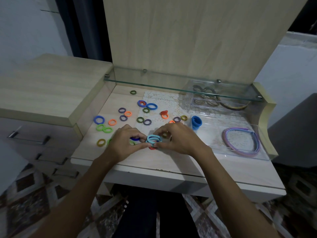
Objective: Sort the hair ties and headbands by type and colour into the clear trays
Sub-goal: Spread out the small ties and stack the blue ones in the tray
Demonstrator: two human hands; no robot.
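Over desk: both hands (pixel 127 142) (pixel 178 139) seemingly pinch light-blue ties (pixel 153 139).

held ties (pixel 153 139): light blue
stacked ties (pixel 196 123): blue
headbands (pixel 241 142): pink, lilac
loose ties (pixel 112 122): orange, green, blue, olive, striped purple-black
desk (pixel 106 107): pale wood grain

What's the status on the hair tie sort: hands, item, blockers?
Left hand and right hand both pinch the light blue hair ties. Stack not yet in the near tray. Loose ties all round the hands.
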